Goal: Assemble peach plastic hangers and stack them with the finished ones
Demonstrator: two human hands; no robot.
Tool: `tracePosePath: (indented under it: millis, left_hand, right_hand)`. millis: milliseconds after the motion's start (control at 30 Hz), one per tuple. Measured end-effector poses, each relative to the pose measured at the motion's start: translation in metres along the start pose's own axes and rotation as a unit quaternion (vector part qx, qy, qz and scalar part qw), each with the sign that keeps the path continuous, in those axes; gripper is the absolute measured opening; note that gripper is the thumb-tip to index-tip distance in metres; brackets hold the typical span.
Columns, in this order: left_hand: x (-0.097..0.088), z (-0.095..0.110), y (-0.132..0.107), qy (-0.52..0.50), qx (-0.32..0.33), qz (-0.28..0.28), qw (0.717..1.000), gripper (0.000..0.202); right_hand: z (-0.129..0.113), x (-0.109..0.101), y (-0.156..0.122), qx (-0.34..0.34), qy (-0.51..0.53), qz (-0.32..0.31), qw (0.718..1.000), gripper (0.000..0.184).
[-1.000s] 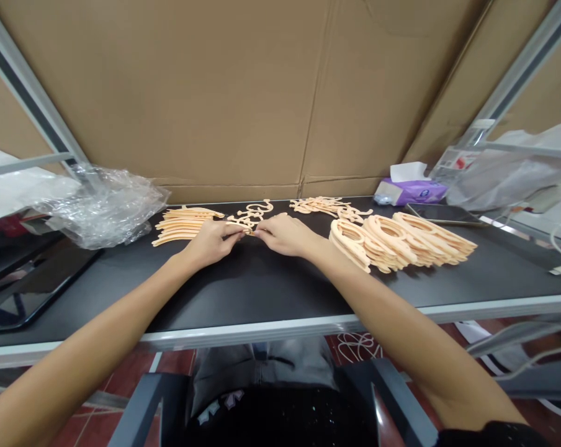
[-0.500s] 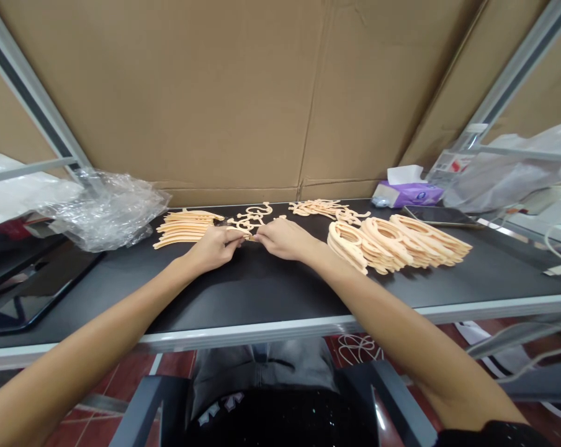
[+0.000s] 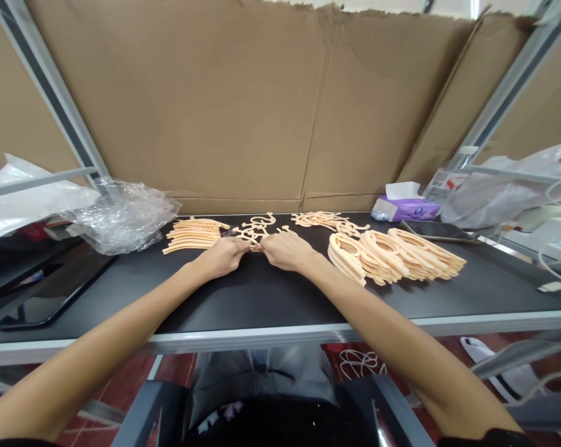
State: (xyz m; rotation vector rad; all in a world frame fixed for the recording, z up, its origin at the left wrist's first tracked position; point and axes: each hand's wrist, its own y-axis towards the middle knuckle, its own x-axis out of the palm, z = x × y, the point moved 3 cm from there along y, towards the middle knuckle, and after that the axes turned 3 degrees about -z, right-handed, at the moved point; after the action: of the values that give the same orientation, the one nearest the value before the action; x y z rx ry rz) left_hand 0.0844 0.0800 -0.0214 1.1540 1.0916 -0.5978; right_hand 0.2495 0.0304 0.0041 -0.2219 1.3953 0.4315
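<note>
Left hand (image 3: pixel 219 258) and right hand (image 3: pixel 285 251) closed in a fingertip pinch on a peach cut-out piece (image 3: pixel 256 248) at centre table — between curved strips (image 3: pixel 193 236) and ring-shaped pieces (image 3: pixel 392 256) — judged mid-handling, calling for a steady pinch.

Bare left forearm (image 3: pixel 103 341), bare right forearm (image 3: pixel 392 335), bare left hand (image 3: pixel 221 258), bare right hand (image 3: pixel 286 251), short black sleeve (image 3: pixel 488 439), black top (image 3: pixel 275 425) with tiny glinting specks, small pale lilac patches (image 3: pixel 214 417) near its edge, grey trousers (image 3: pixel 262 372)
</note>
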Motion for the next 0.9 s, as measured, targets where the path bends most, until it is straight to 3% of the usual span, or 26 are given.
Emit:
tracePosePath:
  millis: [900]
  left_hand:
    - [0.0007,0.0024,0.0013,0.064,-0.054,-0.036,0.996,0.027]
  right_hand:
    - [-0.0083,-0.0047,0.0009,0.018,0.011,-0.019,1.0,0.035]
